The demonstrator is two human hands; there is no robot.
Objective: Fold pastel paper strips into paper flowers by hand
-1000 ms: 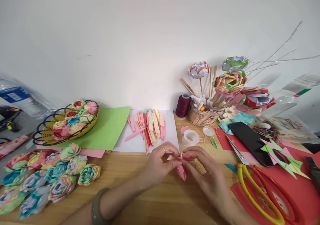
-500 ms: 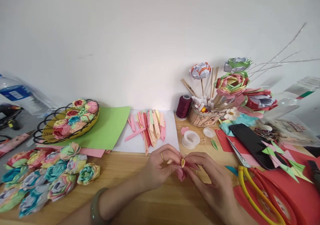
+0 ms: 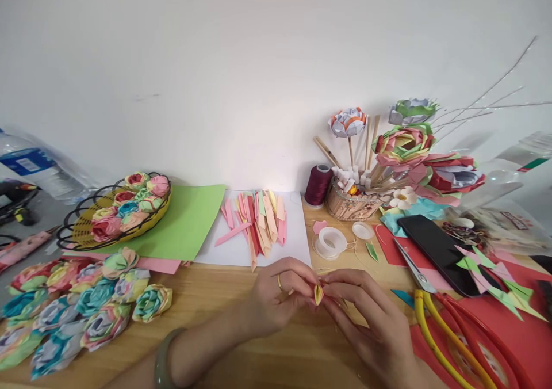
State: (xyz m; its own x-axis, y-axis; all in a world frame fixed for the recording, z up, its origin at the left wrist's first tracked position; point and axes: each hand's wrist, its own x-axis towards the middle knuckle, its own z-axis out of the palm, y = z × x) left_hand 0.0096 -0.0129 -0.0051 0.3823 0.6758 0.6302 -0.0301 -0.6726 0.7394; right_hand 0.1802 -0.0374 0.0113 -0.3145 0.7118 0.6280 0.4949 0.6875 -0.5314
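Note:
Both my hands meet over the wooden table [image 3: 241,354] just in front of me. My left hand [image 3: 276,302], with a ring and a green bangle at the wrist, pinches one side of a small folded paper piece [image 3: 318,293] showing yellow and pink. My right hand [image 3: 366,325] pinches the other side of the same piece with its fingertips. A pile of folded paper strips [image 3: 259,219] in pink, red, peach and green lies on a white sheet just beyond my hands.
Several paper roses [image 3: 86,302] lie at the left, more in a wire basket [image 3: 116,210] on green paper. A thread spool [image 3: 318,185], tape rolls [image 3: 330,242], a basket of paper flowers [image 3: 357,196], a phone [image 3: 440,251] and yellow-handled scissors [image 3: 435,325] sit at the right.
My hands have shifted slightly towards me and to the right while working the folded piece; its yellow inner side now shows between my fingertips.

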